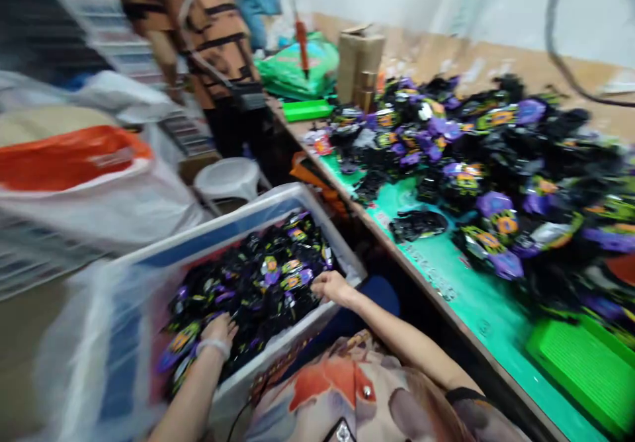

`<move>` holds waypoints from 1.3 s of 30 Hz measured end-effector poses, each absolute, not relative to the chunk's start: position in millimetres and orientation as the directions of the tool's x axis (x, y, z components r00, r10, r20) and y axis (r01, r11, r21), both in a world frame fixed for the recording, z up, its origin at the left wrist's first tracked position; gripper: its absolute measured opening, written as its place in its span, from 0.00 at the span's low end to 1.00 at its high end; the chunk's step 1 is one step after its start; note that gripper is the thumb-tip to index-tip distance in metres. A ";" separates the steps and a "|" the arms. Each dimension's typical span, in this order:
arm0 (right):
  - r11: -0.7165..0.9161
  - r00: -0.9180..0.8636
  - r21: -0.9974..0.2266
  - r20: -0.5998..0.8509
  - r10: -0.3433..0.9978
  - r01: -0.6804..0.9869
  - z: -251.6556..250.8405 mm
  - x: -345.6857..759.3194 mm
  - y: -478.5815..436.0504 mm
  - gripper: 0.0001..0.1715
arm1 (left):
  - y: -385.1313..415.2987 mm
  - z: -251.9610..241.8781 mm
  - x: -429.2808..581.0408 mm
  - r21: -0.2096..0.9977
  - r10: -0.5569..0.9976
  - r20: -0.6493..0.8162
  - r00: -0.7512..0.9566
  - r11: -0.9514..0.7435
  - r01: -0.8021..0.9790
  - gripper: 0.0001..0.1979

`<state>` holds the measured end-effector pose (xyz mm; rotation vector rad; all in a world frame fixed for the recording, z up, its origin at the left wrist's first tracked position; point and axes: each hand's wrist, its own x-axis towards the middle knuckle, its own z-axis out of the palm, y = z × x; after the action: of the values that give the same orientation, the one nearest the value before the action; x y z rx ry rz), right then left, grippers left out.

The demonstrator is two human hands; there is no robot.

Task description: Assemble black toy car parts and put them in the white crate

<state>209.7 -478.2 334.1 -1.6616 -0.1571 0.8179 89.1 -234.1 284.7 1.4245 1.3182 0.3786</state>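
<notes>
A plastic-lined crate (258, 212) beside me holds a heap of small black, purple and green packets (258, 276). My left hand (218, 331), with a white band on its wrist, reaches palm down into the heap at its near left; its fingers are buried among the packets. My right hand (330, 286) rests on the heap at the crate's right side, fingers curled into the packets. The picture is blurred and I cannot make out whether either hand holds a packet.
To the right a green-topped table (461, 296) carries a large pile of the same packets (501, 157), a green tray (585, 369) and cardboard boxes (360, 65). Another person in an orange and black top (208, 38) stands behind. A white stool (228, 178) and bags lie left.
</notes>
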 end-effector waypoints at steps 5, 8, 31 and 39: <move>-0.169 0.863 -0.959 -0.280 0.420 -0.229 379.2 213.6 -561.0 0.06 | -297.7 274.6 161.5 0.866 0.678 -0.471 0.564 0.235 0.441 0.11; -0.119 0.929 -0.992 -0.086 0.360 -0.046 417.7 205.9 -611.5 0.06 | -348.1 311.9 203.7 0.969 0.498 -0.203 0.843 -0.024 0.247 0.20; -0.990 0.892 0.054 0.443 -0.092 -0.129 423.1 235.9 -811.1 0.35 | -529.9 412.6 327.3 0.646 -0.200 0.342 0.918 -0.660 -0.384 0.53; -0.545 0.784 -0.827 0.429 -0.449 0.141 429.7 237.2 -812.8 0.37 | -487.8 436.4 308.8 0.808 -0.304 0.342 0.889 -0.388 -0.444 0.50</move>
<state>237.2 -812.8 429.7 -2.0125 0.2303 -0.7724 308.8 -487.8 436.4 2.0028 -0.5436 0.1665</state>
